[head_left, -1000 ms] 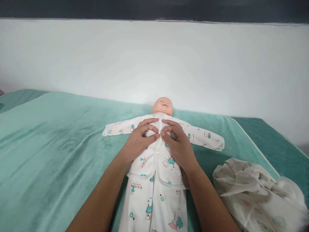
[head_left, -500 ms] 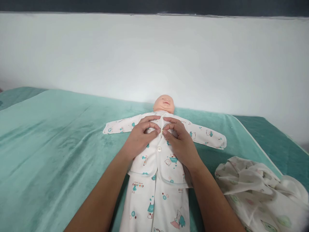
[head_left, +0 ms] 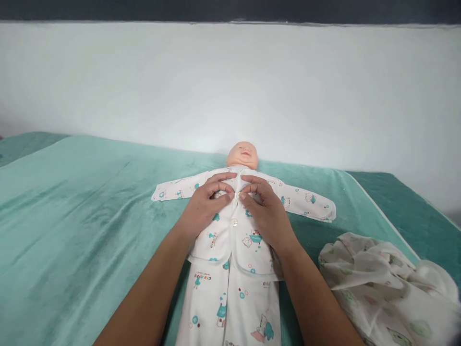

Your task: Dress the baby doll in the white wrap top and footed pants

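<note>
A baby doll (head_left: 242,155) lies on its back, its arms spread in the sleeves of a white printed jacket (head_left: 216,242). Matching printed pants (head_left: 245,312) cover the legs. At the chest, my left hand (head_left: 212,197) pinches the jacket's front edge between thumb and index finger. Opposite it, my right hand (head_left: 262,202) pinches the other front edge by a button, mostly hidden under the fingertips. Lower on the front, another button (head_left: 234,222) shows between the two panels.
Under the doll spreads a green plush blanket (head_left: 79,216). To the right lies a crumpled white cloth with a leaf-like print (head_left: 382,283). A white wall (head_left: 230,86) rises behind the doll's head.
The whole view has shifted slightly. My left fingertips have drawn a little apart from the right ones at the jacket's front; both hands keep their pinch.
</note>
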Tool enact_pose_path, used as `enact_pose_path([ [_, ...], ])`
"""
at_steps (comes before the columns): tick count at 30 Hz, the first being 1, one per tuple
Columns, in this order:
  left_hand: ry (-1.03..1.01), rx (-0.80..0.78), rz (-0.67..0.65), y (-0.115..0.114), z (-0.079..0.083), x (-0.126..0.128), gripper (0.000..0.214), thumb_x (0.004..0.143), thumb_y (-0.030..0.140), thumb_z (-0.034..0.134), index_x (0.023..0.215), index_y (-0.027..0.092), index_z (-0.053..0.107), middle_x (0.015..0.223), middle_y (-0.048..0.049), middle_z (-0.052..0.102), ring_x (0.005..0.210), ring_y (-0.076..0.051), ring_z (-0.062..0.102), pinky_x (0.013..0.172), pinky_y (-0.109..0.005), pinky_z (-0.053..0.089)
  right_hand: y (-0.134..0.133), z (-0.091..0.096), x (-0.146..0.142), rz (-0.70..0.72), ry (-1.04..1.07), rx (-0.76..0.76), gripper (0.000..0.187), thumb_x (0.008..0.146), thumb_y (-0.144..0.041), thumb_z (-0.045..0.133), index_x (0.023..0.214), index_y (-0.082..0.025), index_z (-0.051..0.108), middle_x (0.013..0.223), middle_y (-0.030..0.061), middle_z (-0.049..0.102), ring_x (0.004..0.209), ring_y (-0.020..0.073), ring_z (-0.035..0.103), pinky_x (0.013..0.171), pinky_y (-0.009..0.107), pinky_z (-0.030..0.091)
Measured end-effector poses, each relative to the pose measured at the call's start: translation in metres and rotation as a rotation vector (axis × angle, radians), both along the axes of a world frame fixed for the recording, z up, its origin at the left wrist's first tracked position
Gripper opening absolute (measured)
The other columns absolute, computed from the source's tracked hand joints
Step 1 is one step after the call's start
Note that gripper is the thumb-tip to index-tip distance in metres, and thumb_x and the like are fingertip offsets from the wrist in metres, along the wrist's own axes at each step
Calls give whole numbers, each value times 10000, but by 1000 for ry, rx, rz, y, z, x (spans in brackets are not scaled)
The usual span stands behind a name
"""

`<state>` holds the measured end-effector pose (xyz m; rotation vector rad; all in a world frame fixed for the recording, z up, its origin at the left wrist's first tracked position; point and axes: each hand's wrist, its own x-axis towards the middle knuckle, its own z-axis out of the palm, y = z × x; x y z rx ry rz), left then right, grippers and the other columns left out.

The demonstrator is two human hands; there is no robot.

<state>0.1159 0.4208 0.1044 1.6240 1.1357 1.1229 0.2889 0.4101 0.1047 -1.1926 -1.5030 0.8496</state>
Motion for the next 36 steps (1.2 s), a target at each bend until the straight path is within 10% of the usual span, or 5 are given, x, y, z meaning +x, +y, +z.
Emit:
enact_pose_path([
  [13, -179, 9, -70, 1, -6, -2, 93, 881, 341, 709, 866, 273, 772, 1440, -18, 606, 1370, -272, 515, 1091, -402, 418, -2, 3, -3, -39, 53, -31, 104, 844, -301, 679, 754, -249, 674, 1312, 17, 661, 1155, 226, 604, 891, 364, 500],
  [27, -59, 48, 58, 2, -10, -2, 88, 886, 364, 706, 886, 288, 750, 1365, 28, 662, 1025, -203, 624, 788, -349, 447, 1, -4, 2, -14, 106, 54, 80, 836, -272, 712, 766, -272, 752, 1273, 13, 690, 1172, 245, 626, 911, 395, 494],
  [36, -84, 52, 43, 3, -12, -1, 103, 880, 380, 711, 875, 282, 743, 1363, 11, 660, 1152, -226, 606, 880, -365, 451, 2, -6, 3, 27, 70, 93, 100, 843, -245, 713, 854, -312, 787, 1292, 9, 683, 1260, 250, 594, 1034, 439, 460],
])
